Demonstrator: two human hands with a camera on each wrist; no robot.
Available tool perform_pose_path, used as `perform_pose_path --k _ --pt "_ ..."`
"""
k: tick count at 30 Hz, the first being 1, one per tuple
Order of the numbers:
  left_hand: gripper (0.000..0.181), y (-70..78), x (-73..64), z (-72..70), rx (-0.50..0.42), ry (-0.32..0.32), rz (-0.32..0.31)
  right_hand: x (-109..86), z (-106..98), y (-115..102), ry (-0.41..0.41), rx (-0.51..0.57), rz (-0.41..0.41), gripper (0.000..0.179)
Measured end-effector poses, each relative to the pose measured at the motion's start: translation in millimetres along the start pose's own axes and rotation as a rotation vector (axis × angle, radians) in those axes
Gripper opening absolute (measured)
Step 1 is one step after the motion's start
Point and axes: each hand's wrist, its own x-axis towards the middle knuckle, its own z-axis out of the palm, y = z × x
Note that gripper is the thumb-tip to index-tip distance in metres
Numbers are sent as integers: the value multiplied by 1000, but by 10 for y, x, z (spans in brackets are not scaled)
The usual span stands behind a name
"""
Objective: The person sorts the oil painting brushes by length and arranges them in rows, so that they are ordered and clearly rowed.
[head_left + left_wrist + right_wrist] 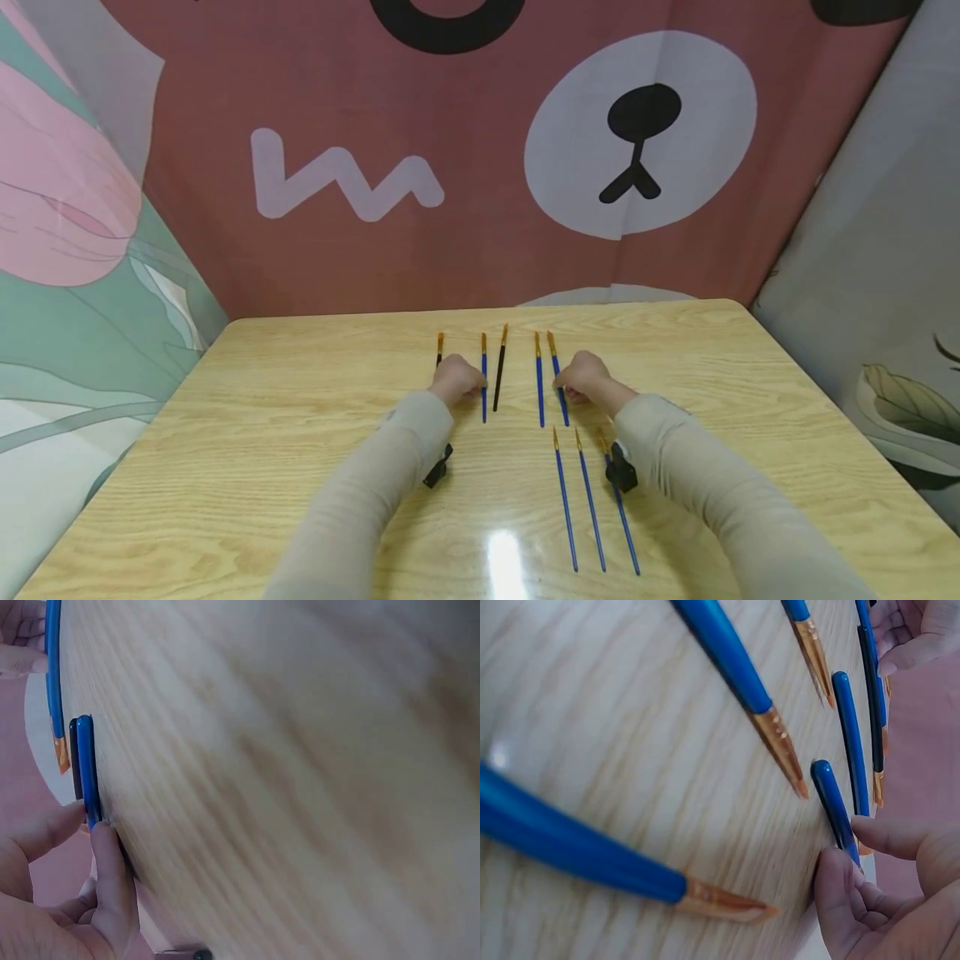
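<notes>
My left hand (456, 379) pinches a blue paintbrush (484, 408) between thumb and finger, bristles pointing to the far edge. To its right lies a black paintbrush (499, 375). Another black paintbrush (439, 346) shows beyond the left hand, which hides its lower part. My right hand (587, 377) pinches a second blue paintbrush (564, 408), slightly slanted; the right wrist view shows thumb and finger on its handle (832, 799). Just left of that one lies a further blue paintbrush (539, 383), untouched.
Nearer to me, three blue paintbrushes (591, 508) lie side by side, the rightmost partly under the right wrist's black camera (622, 468). The wooden table (262, 433) ends at a hanging cloth (375, 267) with a bear print.
</notes>
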Motion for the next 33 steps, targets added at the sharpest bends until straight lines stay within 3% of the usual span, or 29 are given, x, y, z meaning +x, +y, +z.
perform_pose_path --k 10,19,28,33 --pt "12 51 -76 -23 84 49 34 -11 -39 -50 20 -95 -3 16" --pt "16 46 -91 -27 110 50 54 19 -62 -47 0 47 26 11" --pt "9 -20 -33 -39 -88 20 8 89 -117 32 -44 185 59 7" --pt "7 -28 -38 -21 -95 7 -6 92 -183 92 -55 237 49 7"
